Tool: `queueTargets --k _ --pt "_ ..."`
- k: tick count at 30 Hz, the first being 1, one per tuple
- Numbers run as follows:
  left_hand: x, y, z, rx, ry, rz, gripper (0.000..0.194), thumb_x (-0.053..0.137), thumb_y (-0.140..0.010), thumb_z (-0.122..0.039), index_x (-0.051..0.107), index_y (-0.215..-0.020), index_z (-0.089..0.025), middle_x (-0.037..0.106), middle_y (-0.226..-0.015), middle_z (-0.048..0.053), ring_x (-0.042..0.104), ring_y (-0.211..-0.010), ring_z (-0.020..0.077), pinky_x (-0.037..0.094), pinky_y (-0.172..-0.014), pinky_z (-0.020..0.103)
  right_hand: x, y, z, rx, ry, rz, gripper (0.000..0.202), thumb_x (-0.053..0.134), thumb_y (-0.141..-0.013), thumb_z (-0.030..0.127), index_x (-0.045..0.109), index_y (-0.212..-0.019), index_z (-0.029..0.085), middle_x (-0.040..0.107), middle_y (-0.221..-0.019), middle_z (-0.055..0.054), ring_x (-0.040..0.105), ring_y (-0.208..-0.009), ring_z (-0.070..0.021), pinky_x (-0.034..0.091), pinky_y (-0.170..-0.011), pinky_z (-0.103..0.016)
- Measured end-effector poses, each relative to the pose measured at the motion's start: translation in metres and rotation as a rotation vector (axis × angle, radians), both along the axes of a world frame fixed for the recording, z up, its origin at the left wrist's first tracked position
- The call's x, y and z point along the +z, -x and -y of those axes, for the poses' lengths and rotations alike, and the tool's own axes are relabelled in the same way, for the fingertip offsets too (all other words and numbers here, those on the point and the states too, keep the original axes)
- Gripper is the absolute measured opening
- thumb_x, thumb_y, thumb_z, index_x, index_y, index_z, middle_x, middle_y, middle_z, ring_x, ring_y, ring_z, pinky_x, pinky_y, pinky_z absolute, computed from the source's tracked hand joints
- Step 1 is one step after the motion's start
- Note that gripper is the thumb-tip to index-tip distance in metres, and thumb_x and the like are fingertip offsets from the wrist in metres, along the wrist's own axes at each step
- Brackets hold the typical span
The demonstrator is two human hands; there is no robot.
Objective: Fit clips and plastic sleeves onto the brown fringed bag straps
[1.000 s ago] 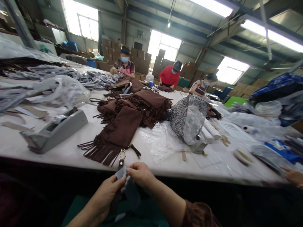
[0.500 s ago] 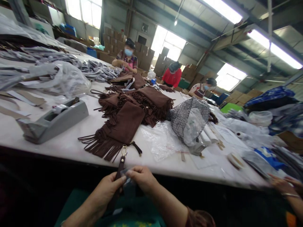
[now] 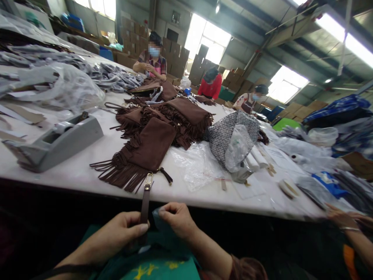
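Note:
My left hand (image 3: 129, 229) is closed on a dark brown strap (image 3: 145, 204), below the table's front edge. A gold clasp (image 3: 149, 179) at the strap's top lies by the lower corner of a brown fringed pouch (image 3: 154, 146). To the right of the strap, my right hand (image 3: 175, 217) pinches a thin clear plastic piece (image 3: 160, 222) that hangs down from the fingertips. More brown fringed pouches (image 3: 186, 112) are heaped behind the front one.
A grey tape dispenser (image 3: 67, 140) stands at the left of the white table (image 3: 116, 190). Clear plastic (image 3: 194, 167) and a grey woven bag (image 3: 224, 136) lie right of the pouches. Another person's hands (image 3: 344, 217) are at the right edge. Three people are across the table.
My hands have moved apart, and the plastic piece is now away from the strap. More of the strap shows above my left hand. The view has shifted slightly.

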State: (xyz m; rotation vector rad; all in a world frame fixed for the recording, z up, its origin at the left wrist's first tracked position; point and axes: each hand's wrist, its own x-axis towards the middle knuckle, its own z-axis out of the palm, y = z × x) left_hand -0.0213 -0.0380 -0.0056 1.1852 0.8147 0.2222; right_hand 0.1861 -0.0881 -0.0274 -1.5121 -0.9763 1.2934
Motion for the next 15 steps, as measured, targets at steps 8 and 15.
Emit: queueTargets --k 8,15 --pt "0.014 -0.029 -0.009 0.445 -0.076 -0.014 0.042 0.077 -0.067 -0.052 0.071 -0.086 -0.015 0.058 -0.063 -0.001 0.040 -0.052 0.0102 0.028 -0.047 0.020 0.002 0.006 0.010 0.061 0.018 0.012 0.021 0.071 -0.072 0.031 0.077 -0.078 0.012 0.069 -0.070 -0.004 0.056 -0.063 -0.0139 0.042 -0.062 -0.026" --pt "0.000 -0.030 -0.004 0.478 -0.290 -0.180 0.037 0.070 -0.073 -0.054 0.069 -0.081 -0.017 0.058 -0.060 -0.001 0.048 -0.056 0.0141 0.035 -0.050 0.022 0.004 0.010 0.016 0.075 0.033 -0.032 0.020 0.072 -0.071 0.030 0.078 -0.078 0.012 0.068 -0.067 -0.003 0.054 -0.061 -0.0124 0.041 -0.062 -0.024"
